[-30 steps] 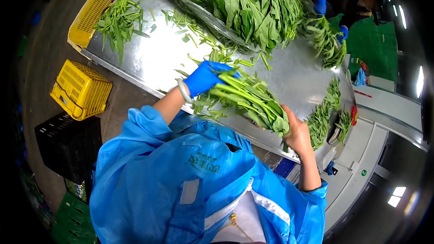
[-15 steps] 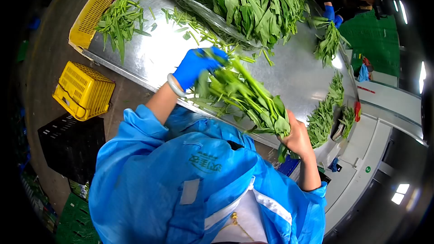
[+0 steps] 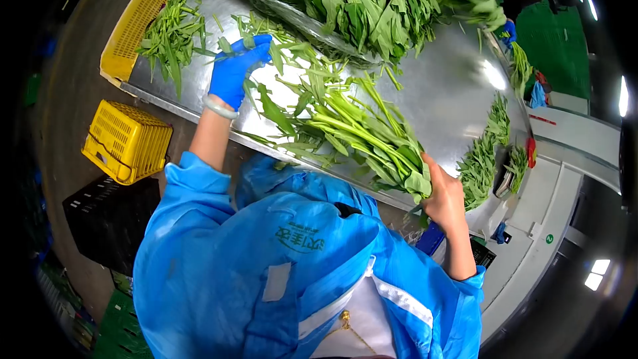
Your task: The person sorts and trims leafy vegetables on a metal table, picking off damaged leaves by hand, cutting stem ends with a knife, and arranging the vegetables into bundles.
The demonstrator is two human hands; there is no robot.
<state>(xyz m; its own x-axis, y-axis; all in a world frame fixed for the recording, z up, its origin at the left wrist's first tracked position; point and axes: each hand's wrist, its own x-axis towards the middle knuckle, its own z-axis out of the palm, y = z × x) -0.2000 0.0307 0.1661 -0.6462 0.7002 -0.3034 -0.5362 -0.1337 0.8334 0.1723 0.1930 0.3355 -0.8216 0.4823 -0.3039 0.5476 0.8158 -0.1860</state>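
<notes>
My right hand, bare, is closed around the leafy end of a bunch of water spinach. The bunch's pale green stems point up and left over the metal table's near edge. My left hand, in a blue glove, is apart from the bunch, over the table to its left. Its fingers look spread, with small leaf bits against the glove. Loose leaves and stem pieces lie between the two hands. Beyond them a large heap of water spinach rests on clear plastic.
A yellow crate adjoins the table's left end, beside a small leaf pile. Another yellow crate and a black crate stand on the floor. More greens lie at right. A co-worker's blue-gloved hand is at the far right.
My left hand has moved left and away from the bunch, and its fingers have spread. The bunch sits slightly lower in my right hand. The co-worker's greens have moved.
</notes>
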